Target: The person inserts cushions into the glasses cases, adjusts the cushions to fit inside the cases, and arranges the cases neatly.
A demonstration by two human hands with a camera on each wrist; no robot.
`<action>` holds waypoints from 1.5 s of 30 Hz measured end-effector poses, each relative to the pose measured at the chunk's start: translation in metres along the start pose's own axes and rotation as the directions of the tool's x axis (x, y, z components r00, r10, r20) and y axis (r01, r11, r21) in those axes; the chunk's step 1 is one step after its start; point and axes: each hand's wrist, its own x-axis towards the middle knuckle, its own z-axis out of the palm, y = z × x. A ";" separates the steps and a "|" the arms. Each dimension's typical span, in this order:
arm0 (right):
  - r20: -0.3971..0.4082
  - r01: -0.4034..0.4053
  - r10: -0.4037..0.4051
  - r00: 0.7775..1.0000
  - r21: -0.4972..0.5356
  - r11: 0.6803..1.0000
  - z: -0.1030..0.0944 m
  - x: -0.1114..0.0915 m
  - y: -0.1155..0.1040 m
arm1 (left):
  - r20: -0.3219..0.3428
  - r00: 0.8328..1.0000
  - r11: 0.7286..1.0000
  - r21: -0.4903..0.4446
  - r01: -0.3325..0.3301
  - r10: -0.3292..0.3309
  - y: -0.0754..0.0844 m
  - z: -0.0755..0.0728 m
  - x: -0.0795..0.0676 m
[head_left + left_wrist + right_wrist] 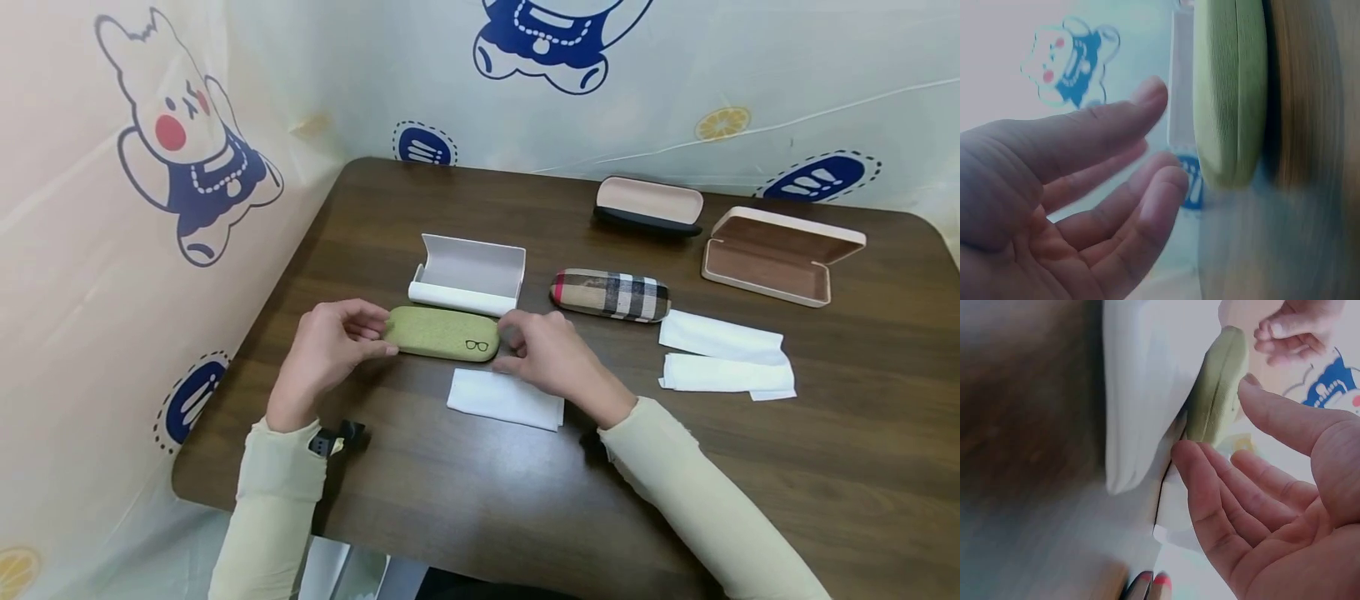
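Note:
A closed green glasses case (438,333) with a small glasses print lies on the table, its long side running left to right. My left hand (330,342) is beside its left end; in the left wrist view the loosely bent fingers (1160,200) stand a little apart from the green case (1229,94). At the opposite end is my right hand (551,350), thumb and fingers spread, fingertips close to the case's end in the right wrist view. Just in front lies a folded white cloth (506,398), partly under the right hand in the head view.
Behind the green case stands an open white glasses case (465,296). To the right are a plaid case (611,295), two white cloths (727,362), an open black case with pale lining (648,204) and an open white case with brown lining (768,267). Patterned sheeting (337,75) borders the table.

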 end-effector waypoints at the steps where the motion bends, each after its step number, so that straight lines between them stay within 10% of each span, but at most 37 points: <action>1: -0.003 -0.010 0.010 1.000 0.015 1.000 -0.002 -0.002 0.002 | 0.016 1.000 1.000 0.000 0.008 -0.008 0.004 0.002 -0.002; 19: 0.036 -0.050 0.049 0.998 0.053 0.997 -0.017 -0.048 0.028 | 0.197 0.975 0.990 0.071 -0.121 0.105 0.027 0.062 -0.017; 45: 0.106 -0.138 0.141 0.984 -0.036 0.990 -0.008 -0.055 0.033 | 0.215 0.967 0.969 0.173 -0.174 0.135 0.033 0.086 -0.014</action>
